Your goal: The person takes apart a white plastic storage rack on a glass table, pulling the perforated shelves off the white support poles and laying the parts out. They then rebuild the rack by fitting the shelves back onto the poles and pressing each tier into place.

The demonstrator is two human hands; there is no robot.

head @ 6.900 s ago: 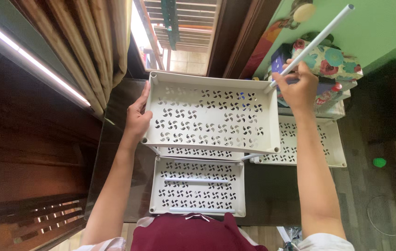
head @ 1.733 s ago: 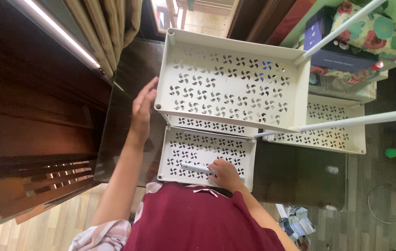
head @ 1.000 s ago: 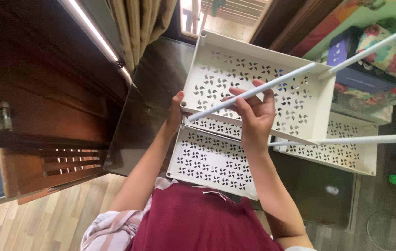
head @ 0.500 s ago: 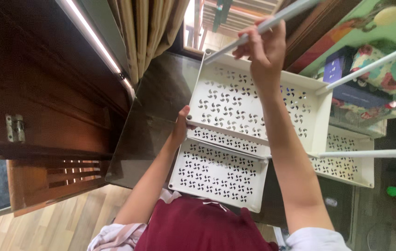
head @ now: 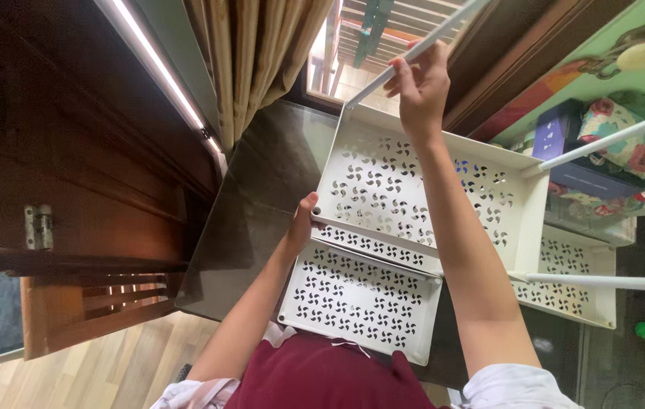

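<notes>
While left hand (head: 301,226) grips the near-left corner of the white perforated tray (head: 421,189) on the dark glass table (head: 258,189), right hand (head: 421,79) is closed round a white tube (head: 413,53) stood at tray's far-left corner. 2 more tubes (head: 610,136) rise from right-side corners; lower trays (head: 360,299) lie beneath.

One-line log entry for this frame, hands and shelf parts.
left hand: grips near corner of top tray | right hand: holds white pole at far corner | lower tray: on dark table
</notes>
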